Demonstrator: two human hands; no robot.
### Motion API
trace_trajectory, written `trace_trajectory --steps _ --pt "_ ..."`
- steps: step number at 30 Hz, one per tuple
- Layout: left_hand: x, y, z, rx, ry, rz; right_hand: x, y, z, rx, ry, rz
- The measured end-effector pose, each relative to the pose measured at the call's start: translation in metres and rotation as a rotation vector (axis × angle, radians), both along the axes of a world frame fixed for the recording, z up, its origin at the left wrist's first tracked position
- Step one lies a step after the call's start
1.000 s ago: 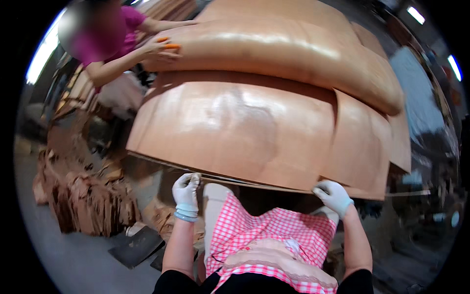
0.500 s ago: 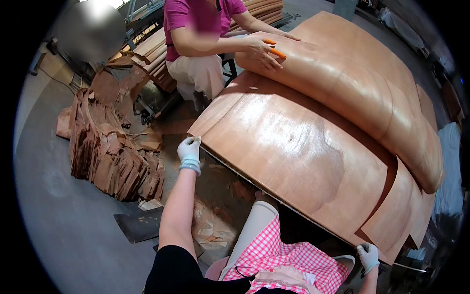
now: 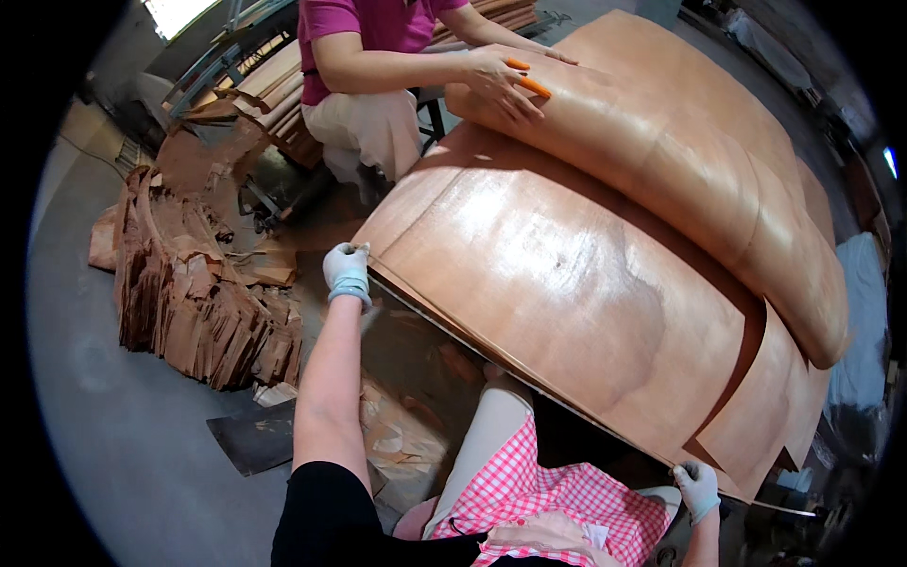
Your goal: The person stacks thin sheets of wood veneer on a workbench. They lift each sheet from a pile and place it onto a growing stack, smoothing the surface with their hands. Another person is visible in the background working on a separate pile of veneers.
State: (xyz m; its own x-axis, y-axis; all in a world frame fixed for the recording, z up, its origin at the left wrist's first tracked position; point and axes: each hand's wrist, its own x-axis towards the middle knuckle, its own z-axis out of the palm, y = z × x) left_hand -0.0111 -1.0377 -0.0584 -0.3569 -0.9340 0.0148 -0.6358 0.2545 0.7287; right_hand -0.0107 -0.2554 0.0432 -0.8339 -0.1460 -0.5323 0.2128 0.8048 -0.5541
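A wide, thin sheet of reddish-brown wood veneer lies in front of me on a stack of similar sheets. My left hand, in a white glove, is closed on the near left corner of the sheet. At the near right edge my right hand, gloved too, pinches the rim with its fingers curled. Across the stack, a large veneer sheet is bent over into a long roll. A co-worker's hand, with orange covers on some fingers, presses on that roll's left end.
A curved pile of broken veneer scraps stands on the floor at left. A dark flat piece lies near it. Behind the co-worker are stacked wood strips. Translucent plastic sheeting hangs at the right.
The whole view has shifted slightly, so most things sit a little further up and left. Both my hands keep their hold on the sheet's near edge; the co-worker's hands stay on the roll.
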Motion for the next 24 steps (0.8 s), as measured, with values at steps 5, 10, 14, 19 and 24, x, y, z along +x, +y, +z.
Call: trace_trajectory --steps 5,10,14,19,24 --pt "-0.004 -0.002 -0.006 -0.125 -0.102 -0.083 -0.003 -0.006 -0.014 0.130 0.069 0.089" --pt "-0.007 -0.002 -0.021 -0.014 -0.091 -0.150 -0.012 -0.006 -0.024 0.229 0.119 0.107" --pt "-0.004 -0.024 -0.038 -0.043 -0.102 -0.177 -0.017 0.012 -0.030 0.329 0.084 0.046" --pt "0.003 -0.052 -0.047 -0.081 -0.142 -0.183 -0.022 0.010 -0.028 0.402 -0.006 -0.052" --pt "0.001 -0.051 -0.039 -0.073 -0.253 -0.183 -0.024 0.003 -0.038 0.413 0.009 -0.115"
